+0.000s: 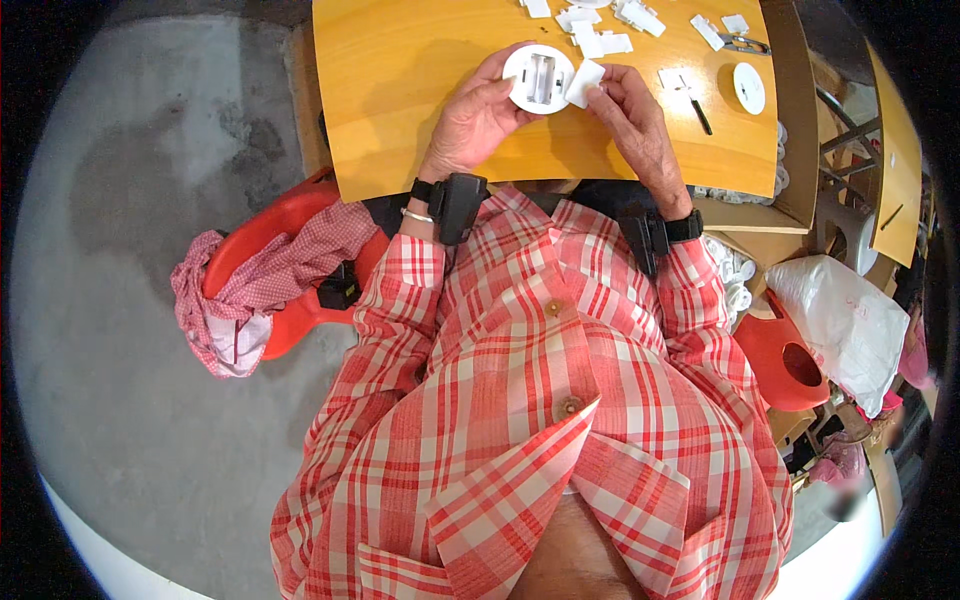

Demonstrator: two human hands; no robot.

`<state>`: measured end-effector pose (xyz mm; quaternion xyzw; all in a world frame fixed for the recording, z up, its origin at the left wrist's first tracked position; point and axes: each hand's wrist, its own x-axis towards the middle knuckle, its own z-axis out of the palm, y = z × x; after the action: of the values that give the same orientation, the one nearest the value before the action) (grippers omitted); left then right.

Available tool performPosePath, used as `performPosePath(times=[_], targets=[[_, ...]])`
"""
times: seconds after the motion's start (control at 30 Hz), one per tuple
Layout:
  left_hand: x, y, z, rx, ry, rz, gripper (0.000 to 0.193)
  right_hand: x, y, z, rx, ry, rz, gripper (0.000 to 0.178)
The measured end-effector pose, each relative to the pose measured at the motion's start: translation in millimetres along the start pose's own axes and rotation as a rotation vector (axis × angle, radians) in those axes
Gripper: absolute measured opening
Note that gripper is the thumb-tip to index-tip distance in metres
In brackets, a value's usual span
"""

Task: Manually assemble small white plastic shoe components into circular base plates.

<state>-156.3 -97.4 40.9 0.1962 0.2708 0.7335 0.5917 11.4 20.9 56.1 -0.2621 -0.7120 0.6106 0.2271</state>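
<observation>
Above the near part of the wooden table (400, 130), my left hand (475, 120) grips a round white plastic housing (520, 70) by its rim. Its face is turned up and shows a rectangular recess with metal-looking strips inside. Close by on the right, my right hand (632, 115) pinches a small flat white cover (584, 84) between thumb and fingers. The cover's edge meets or overlaps the housing's right rim; I cannot tell whether they touch. Both wrists carry black strapped devices.
Loose white plastic pieces (610, 43) lie at the table's far side. To the right are dark-handled pliers (745, 44), a black pen-like tool (702, 117) and another white disc (748, 88). A cardboard box (800, 170) adjoins the table's right edge. A red chair (285, 335) with clothing stands left.
</observation>
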Motion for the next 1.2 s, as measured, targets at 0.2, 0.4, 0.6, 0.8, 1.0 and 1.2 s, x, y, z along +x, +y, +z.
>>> performPosePath(times=[0.2, 0.4, 0.6, 0.8, 1.0, 1.2], targets=[[0, -5, -11, 0.008, 0.123, -0.068, 0.056, 0, -9, -1, 0.167, -0.014, 0.035, 0.023], [0, -4, -13, -0.039, 0.169, -0.092, 0.070, -2, -17, -2, 0.173, -0.020, 0.031, 0.022], [4, -7, -18, -0.078, -0.030, -0.108, 0.074, -2, -12, 2, 0.147, -0.042, 0.041, 0.022], [-1, -5, 2, 0.185, 0.006, -0.078, 0.045, -3, -9, -1, 0.153, 0.014, 0.058, 0.025], [-2, -6, -3, 0.284, -0.047, -0.082, 0.049, -4, -4, -2, 0.147, -0.010, 0.095, 0.026], [0, -11, -13, 0.254, -0.052, -0.071, 0.053, -3, -1, -2, 0.180, 0.052, 0.119, 0.025]])
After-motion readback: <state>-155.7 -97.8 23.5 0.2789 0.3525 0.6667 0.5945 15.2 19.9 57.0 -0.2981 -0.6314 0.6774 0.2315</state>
